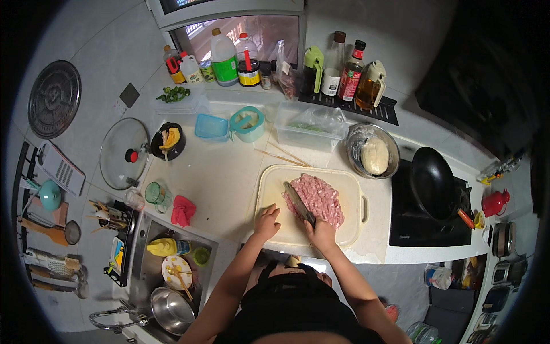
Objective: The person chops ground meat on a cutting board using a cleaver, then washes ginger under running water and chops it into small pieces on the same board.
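Observation:
A cream plastic cutting board [275,185] lies on the counter in front of me, with a mound of minced pink meat [320,195] on its middle and right. My right hand [322,234] grips the handle of a knife [300,204], whose dark blade points away and to the left, resting over the left part of the meat. My left hand [267,222] rests at the left side of the board, fingers apart, holding nothing and not touching the meat. A pair of wooden chopsticks [281,158] lies just beyond the board.
A steel bowl [394,161] of dough stands beyond the board's right corner. Farther right is a stove [412,232] with a black wok [432,182]. A clear plastic container [309,139] stands behind the board. Left are a red cloth [183,210], a green glass [158,195] and the sink [210,245].

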Tool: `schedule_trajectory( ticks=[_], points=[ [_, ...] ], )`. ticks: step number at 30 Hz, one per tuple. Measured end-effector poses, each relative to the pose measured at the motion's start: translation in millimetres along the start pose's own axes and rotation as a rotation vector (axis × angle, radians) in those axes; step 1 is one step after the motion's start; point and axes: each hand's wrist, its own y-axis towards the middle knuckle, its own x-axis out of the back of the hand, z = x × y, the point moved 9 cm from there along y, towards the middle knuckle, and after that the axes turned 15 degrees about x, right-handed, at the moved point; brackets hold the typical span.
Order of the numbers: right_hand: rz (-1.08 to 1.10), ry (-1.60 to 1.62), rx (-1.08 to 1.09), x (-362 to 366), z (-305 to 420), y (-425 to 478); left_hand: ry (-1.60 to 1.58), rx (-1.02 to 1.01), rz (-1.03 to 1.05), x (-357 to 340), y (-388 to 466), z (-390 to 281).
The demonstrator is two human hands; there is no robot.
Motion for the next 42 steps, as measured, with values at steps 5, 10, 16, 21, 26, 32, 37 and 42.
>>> schedule_trajectory(
  ticks=[5, 10, 16, 21, 26, 32, 37, 42],
  points=[
    [-0.126, 0.037, -0.050, 5, -8, -10, -0.025, -0.002, 0.004, 2, 0, -5],
    [-0.015, -0.055, -0.034, -2, -34, -2, 0.012, -0.031, -0.017, 4, 1, -4],
    [-0.397, 0.094, 0.033, 65, -6, 1, -0.013, -0.021, -0.013, 5, -1, -7],
    [-0.011, -0.065, -0.120, 1, -70, -9, 0.004, -0.031, -0.002, 2, 1, -7],
    [-0.204, 0.028, -0.072, 76, -21, 7, -0.039, -0.027, -0.018, 4, -3, -4],
    [-0.034, -0.075, -0.203, -6, -95, -35, -0.021, -0.053, -0.018, 3, -1, -13],
    [-0.155, -0.011, -0.119, 68, -47, -2, -0.032, -0.038, -0.027, 3, -2, -3],
    [-0.267, -0.040, -0.152, 45, -62, -22, 0.003, -0.025, -0.008, 1, 1, -9]
  ],
)
